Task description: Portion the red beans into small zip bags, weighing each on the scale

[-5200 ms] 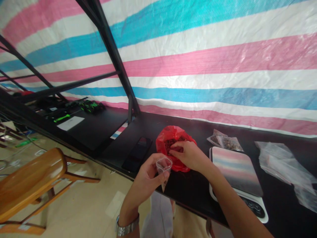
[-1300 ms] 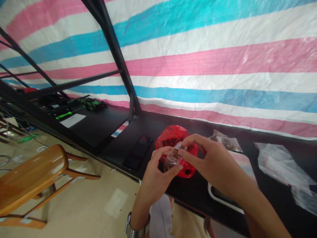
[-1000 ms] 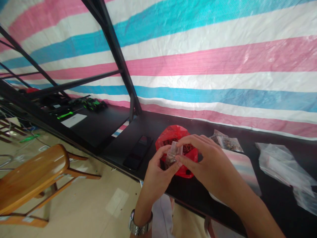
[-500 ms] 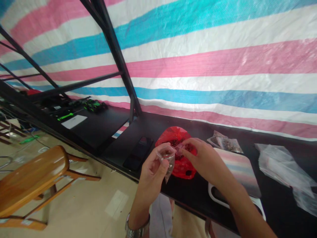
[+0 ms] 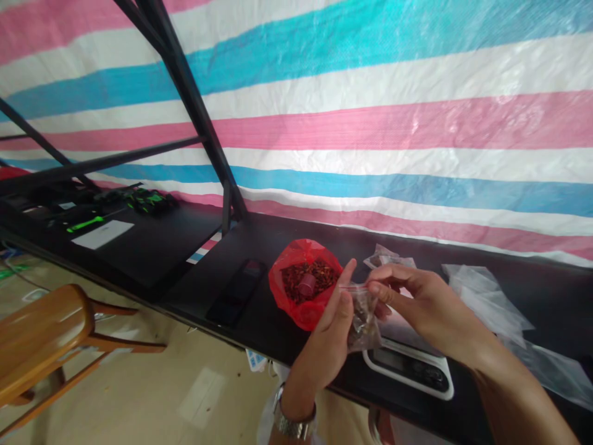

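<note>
A small clear zip bag (image 5: 365, 327) with brownish bits inside hangs upright between my hands, over the table's front part. My left hand (image 5: 327, 346) pinches its left top corner between thumb and fingers. At the other top corner, my right hand (image 5: 417, 303) grips the bag's rim with thumb and forefinger. Just left of them lies an open red plastic bag (image 5: 282, 290) full of dried reddish-brown pieces (image 5: 322, 272). A small translucent pinkish cup (image 5: 306, 285) rests on those pieces. Under my right hand is a white kitchen scale (image 5: 412, 371), partly covered.
Filled small bags (image 5: 382, 254) lie behind my right hand. Clear empty bags (image 5: 486, 293) are spread to the right. A black phone (image 5: 237, 290) lies left of the red bag. A wooden stool (image 5: 46, 340) stands on the floor at left, near a black frame post (image 5: 194, 105).
My right hand has left the small cup on the dried pieces and moved to the zip bag's top. The bag has shifted right, and its mouth, round before, is now drawn flat.
</note>
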{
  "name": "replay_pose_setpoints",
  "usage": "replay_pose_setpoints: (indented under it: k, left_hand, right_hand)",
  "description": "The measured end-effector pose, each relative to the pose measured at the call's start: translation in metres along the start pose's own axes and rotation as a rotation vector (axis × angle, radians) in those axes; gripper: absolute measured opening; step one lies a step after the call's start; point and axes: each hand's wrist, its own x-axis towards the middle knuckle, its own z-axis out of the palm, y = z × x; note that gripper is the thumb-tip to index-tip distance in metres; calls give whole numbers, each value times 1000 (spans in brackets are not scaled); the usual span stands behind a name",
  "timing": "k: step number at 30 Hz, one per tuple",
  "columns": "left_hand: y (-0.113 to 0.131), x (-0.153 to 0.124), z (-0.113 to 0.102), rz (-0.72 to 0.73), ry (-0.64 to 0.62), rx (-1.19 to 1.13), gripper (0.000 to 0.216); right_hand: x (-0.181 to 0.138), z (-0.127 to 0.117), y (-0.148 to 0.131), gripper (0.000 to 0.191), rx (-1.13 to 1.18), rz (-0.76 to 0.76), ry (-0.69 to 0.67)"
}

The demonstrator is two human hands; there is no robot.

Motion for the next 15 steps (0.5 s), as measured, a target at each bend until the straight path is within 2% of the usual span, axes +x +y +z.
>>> replay_pose_setpoints:
  k: [2,4,6,10,15]
  left_hand:
    - [-7,8,9,76,42,144,77]
    - [-13,15,15,189,154,315,71]
    - [-15,22,17,307,282,423,65]
    - [-13,30,9,483,449,480,45]
    - [-7,32,1,589,487,506,31]
  right_hand:
    - [-4,-18,10,46,-55,22,108]
    - [-7,-36,23,47,-101,84,235]
    - [-9,-50,38,40,-136,150,307]
    - [-9,-60,66,25,-239,186,297]
    - [-9,-58,77,22,-382,225,330]
